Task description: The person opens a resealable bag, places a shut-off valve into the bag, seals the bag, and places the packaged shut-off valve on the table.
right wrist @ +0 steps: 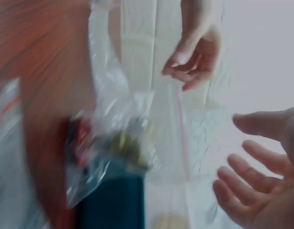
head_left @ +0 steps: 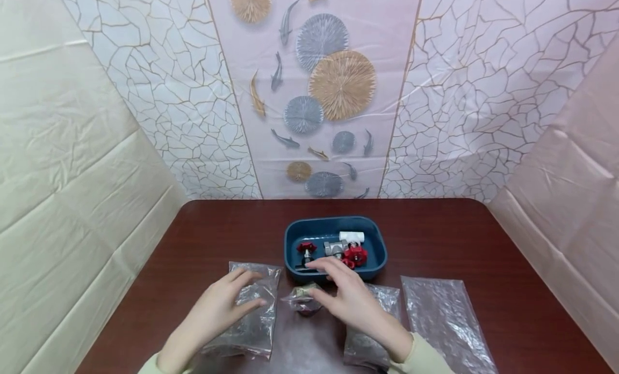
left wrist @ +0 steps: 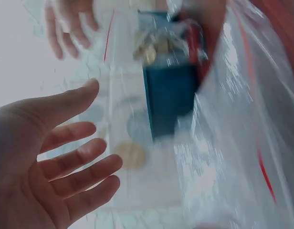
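A clear zip bag [head_left: 306,300] stands on the table between both hands, with a brass fitting [right wrist: 125,145] and a red part [right wrist: 80,138] showing through its plastic. My left hand [head_left: 217,304] hovers to the left of it, fingers spread and holding nothing. On the other side, my right hand [head_left: 352,301] is held over the bag's right edge with relaxed fingers; a gap separates hand and bag in the right wrist view. Both wrist views are blurred. Behind the bag sits a blue tray [head_left: 288,239].
Inside the tray lie a valve with a red handwheel [head_left: 307,247], another red handwheel [head_left: 355,255], a metal valve body [head_left: 335,249] and a white pipe piece [head_left: 351,236]. Flat clear bags lie at left [head_left: 256,331], near right [head_left: 387,299] and far right [head_left: 445,320].
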The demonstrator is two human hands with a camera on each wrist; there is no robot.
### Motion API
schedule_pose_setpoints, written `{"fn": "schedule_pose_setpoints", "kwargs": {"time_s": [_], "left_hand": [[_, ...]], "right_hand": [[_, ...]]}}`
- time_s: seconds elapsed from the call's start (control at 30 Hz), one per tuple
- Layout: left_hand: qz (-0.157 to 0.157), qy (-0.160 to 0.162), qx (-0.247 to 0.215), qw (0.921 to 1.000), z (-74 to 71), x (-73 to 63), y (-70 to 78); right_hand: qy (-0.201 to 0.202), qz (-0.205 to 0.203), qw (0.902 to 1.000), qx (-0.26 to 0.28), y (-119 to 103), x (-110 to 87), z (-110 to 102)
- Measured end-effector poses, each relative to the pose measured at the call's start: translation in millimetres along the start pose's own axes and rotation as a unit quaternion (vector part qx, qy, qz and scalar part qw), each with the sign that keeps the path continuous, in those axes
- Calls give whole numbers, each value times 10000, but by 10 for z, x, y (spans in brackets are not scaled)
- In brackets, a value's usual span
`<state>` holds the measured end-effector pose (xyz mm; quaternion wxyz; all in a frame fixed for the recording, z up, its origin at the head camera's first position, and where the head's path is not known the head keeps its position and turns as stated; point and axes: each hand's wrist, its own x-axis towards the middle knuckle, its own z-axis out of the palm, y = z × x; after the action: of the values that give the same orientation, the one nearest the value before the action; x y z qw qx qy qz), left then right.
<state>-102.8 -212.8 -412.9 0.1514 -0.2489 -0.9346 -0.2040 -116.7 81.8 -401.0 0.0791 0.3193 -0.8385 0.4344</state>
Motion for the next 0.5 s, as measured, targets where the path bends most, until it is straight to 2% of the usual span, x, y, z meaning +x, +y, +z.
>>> {"fn": "schedule_pose_setpoints", "kwargs": {"time_s": [0.1,0.23,0.3,0.37,0.5], "left_hand": [[-69,95,159,9998,-123,-180,-126],[-119,231,274,9993,-189,-366,-258],[-89,222,291,9993,-179,-436,-300],[-23,79,247,9997,-149,-498,-327],[161,-554,28,9983,-57,-602,-363]], "right_hand": [[117,-362,9989,275,-119,81,67],[-208,-573,9978,276,-214,176,194],[-514,-624,9967,116,-245,209,282],[-924,-679,9933,-131,-270,231,386],[-1951,-547,9765,-729,-298,252,593]]}}
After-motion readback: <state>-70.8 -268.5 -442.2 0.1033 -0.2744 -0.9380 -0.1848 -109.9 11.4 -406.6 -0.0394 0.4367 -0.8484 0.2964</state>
